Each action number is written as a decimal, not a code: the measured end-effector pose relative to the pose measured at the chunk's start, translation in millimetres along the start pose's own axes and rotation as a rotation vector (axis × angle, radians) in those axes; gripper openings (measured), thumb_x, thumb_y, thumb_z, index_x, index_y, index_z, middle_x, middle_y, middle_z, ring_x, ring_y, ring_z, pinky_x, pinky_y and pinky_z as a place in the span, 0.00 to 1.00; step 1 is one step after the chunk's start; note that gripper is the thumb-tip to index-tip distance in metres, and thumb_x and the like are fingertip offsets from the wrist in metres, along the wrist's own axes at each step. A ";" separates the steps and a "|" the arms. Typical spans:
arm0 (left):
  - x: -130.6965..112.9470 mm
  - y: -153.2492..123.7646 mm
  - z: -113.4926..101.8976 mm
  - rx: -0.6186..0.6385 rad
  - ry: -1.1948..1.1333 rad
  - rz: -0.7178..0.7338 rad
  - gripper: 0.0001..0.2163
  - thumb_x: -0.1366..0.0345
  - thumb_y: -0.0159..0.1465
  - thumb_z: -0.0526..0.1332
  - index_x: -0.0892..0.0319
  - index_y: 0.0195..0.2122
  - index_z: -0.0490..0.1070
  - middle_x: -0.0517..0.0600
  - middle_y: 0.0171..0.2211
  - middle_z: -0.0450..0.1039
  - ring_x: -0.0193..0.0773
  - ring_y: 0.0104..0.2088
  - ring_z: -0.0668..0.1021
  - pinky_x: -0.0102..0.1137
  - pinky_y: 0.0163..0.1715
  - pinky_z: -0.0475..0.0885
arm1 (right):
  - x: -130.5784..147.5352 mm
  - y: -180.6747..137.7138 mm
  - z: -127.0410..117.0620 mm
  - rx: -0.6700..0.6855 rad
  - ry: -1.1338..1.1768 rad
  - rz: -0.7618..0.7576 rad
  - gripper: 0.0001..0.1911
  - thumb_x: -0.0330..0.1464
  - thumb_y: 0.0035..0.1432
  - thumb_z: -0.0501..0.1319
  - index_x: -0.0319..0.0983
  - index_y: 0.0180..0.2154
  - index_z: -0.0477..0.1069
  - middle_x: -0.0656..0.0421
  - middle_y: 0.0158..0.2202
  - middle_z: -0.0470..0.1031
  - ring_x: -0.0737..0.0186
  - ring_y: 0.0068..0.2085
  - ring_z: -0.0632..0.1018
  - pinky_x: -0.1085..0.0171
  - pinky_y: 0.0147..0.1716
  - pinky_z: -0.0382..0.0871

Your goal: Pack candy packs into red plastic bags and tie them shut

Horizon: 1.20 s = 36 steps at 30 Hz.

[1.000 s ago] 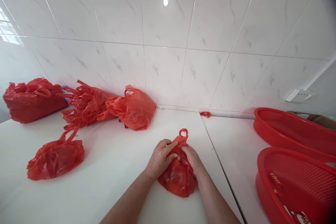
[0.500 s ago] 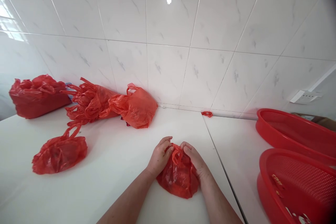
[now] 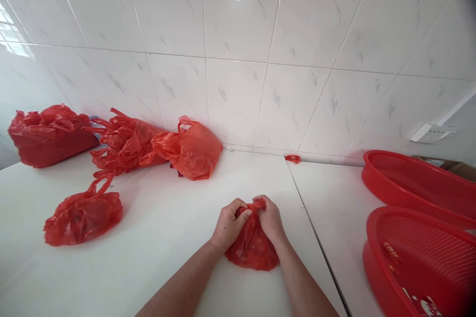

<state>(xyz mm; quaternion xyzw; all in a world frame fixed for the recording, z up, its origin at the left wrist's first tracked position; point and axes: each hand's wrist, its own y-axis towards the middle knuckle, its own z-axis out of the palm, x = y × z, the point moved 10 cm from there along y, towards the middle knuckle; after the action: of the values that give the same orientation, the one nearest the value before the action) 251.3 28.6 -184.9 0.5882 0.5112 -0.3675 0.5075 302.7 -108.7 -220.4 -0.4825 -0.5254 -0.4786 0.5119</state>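
A small filled red plastic bag (image 3: 250,250) lies on the white table (image 3: 167,237) right in front of me. My left hand (image 3: 229,224) and my right hand (image 3: 270,218) both pinch the gathered top of this bag, with the fingertips meeting above it. The bag's handles are bunched between my fingers and mostly hidden.
Another tied red bag (image 3: 82,214) lies at the left. Several more red bags (image 3: 188,149) and a pile of them (image 3: 52,133) lie along the tiled wall. Two red plastic baskets (image 3: 420,252) stand at the right. A red scrap (image 3: 292,159) lies by the wall. A socket (image 3: 431,132) is on the right wall.
The bag's handle loop stood up free above my hands; now both hands have closed on the top and drawn it together, and the bag looks more compact.
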 end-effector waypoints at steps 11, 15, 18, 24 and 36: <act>-20.8 1.2 -19.9 -0.154 0.161 0.243 0.04 0.66 0.60 0.56 0.56 0.30 0.68 0.50 0.39 0.71 0.39 0.40 0.73 0.35 0.42 0.69 | 9.0 -7.6 1.3 0.228 0.688 0.133 0.17 0.38 0.49 0.65 0.43 0.42 0.74 0.58 0.40 0.77 0.58 0.41 0.76 0.57 0.45 0.68; -18.9 2.0 -52.0 -0.358 0.201 0.287 0.06 0.65 0.62 0.55 0.56 0.28 0.67 0.52 0.42 0.69 0.40 0.44 0.72 0.37 0.45 0.68 | -4.5 8.5 -37.4 0.040 0.842 0.123 0.11 0.32 0.44 0.69 0.43 0.34 0.74 0.64 0.28 0.73 0.67 0.31 0.74 0.65 0.35 0.71; -5.7 2.2 -75.6 -0.504 0.167 0.207 0.06 0.62 0.62 0.55 0.56 0.30 0.66 0.51 0.40 0.69 0.39 0.42 0.72 0.35 0.42 0.69 | -18.8 17.7 -65.4 -0.094 0.831 0.126 0.11 0.28 0.41 0.69 0.43 0.30 0.72 0.65 0.24 0.70 0.68 0.26 0.71 0.65 0.28 0.71; 19.8 3.3 -86.1 -0.562 0.075 0.032 0.10 0.55 0.62 0.56 0.56 0.32 0.67 0.49 0.38 0.71 0.38 0.39 0.73 0.34 0.40 0.68 | -29.8 23.3 -80.1 -0.151 0.710 0.118 0.11 0.28 0.41 0.68 0.42 0.31 0.73 0.63 0.25 0.72 0.67 0.27 0.72 0.66 0.26 0.72; -11.3 1.4 -43.3 -0.382 0.384 0.279 0.39 0.59 0.53 0.66 0.53 0.63 0.48 0.57 0.64 0.48 0.50 0.64 0.54 0.49 0.59 0.56 | 4.2 5.7 -40.2 -0.045 0.137 -0.015 0.17 0.43 0.51 0.64 0.44 0.42 0.73 0.57 0.43 0.76 0.55 0.43 0.76 0.58 0.42 0.70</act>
<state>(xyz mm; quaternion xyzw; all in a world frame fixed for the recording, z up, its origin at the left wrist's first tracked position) 246.6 68.2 -164.5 0.6054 0.5721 -0.0735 0.5484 311.3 -148.3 -215.5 -0.4557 -0.4819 -0.5261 0.5322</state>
